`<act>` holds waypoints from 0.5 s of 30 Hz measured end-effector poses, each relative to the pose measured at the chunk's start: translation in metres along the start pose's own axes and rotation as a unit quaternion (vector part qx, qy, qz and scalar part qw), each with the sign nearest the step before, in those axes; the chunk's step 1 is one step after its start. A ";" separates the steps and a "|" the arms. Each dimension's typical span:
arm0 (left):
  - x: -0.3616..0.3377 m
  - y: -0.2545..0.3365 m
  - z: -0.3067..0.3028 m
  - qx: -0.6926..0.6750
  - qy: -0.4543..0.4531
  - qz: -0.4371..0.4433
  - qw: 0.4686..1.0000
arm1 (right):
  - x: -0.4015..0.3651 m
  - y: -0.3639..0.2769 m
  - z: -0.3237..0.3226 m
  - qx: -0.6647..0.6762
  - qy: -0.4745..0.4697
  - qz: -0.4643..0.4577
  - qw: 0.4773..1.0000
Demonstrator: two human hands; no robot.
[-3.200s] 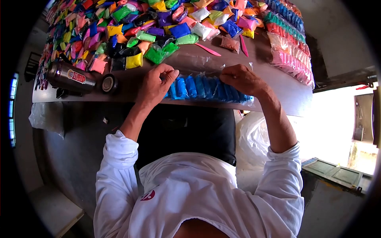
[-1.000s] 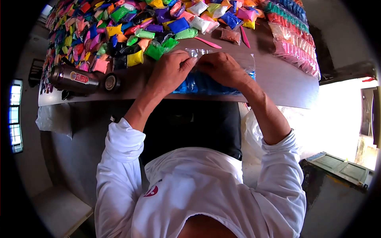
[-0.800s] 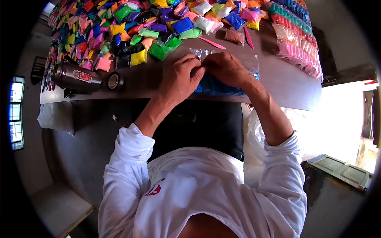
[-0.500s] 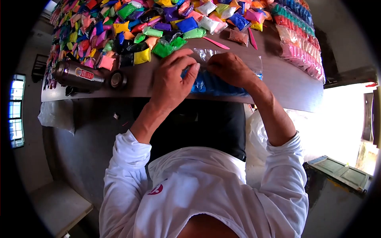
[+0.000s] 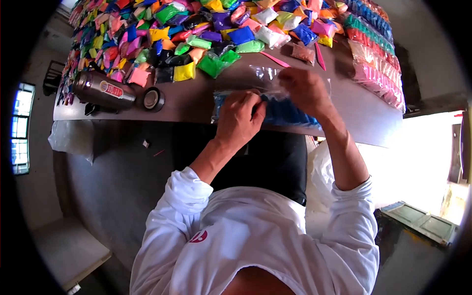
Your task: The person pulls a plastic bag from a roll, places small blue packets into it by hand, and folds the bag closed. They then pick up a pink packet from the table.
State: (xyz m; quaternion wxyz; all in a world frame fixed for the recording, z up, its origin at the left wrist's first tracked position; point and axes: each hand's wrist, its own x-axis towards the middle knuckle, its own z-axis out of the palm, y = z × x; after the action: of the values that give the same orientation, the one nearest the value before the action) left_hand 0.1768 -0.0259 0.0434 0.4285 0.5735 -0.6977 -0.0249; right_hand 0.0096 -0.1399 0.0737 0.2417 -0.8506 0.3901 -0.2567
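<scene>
A clear plastic bag with blue packets [image 5: 287, 112] lies along the table's front edge, its transparent flap [image 5: 268, 76] spread toward the back. My left hand [image 5: 239, 114] rests over the bag's left part with curled fingers; what they pinch, if anything, is too small to make out. Above the flap's right part is my right hand [image 5: 306, 91], its fingers bent together at the plastic and partly blurred; whether they grip it is unclear.
Many small coloured packets [image 5: 184, 71] cover the back and left of the table [image 5: 196, 105]. A metal flask [image 5: 105, 91] lies left beside a round lid [image 5: 153, 100]. Pink plastic tools [image 5: 275, 59] lie behind the bag. Rows of bagged packets [image 5: 376, 59] stand at right.
My left hand has moved right onto the bag, uncovering its left end. My right hand has shifted slightly right. The whole view has shifted a little.
</scene>
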 end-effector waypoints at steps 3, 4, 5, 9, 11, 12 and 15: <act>-0.003 0.000 0.003 -0.003 0.005 -0.012 1.000 | -0.010 0.023 -0.046 0.095 0.167 0.033 0.981; -0.002 0.001 0.003 0.002 0.018 0.000 1.000 | -0.016 0.034 -0.062 0.081 0.202 0.040 0.975; -0.003 0.001 0.002 0.015 0.003 -0.005 1.000 | -0.028 0.038 -0.075 0.073 0.222 0.068 0.970; -0.005 -0.001 0.004 0.023 -0.019 -0.004 1.000 | -0.068 0.030 -0.081 0.041 0.201 0.070 0.976; -0.004 0.000 0.003 0.027 -0.024 -0.001 0.999 | -0.077 0.027 -0.069 0.019 0.139 0.006 0.990; -0.003 0.000 0.004 0.027 -0.025 -0.001 0.999 | -0.078 0.021 -0.062 -0.004 0.112 -0.033 0.993; -0.004 0.000 0.006 0.030 -0.004 0.015 0.999 | -0.079 0.017 -0.042 -0.066 0.099 -0.039 0.992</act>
State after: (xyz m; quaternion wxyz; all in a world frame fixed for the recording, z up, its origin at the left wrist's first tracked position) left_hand 0.1734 -0.0256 0.0376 0.4087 0.5756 -0.7083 0.0004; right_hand -0.0707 -0.0962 0.0747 0.1353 -0.8496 0.3950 -0.3222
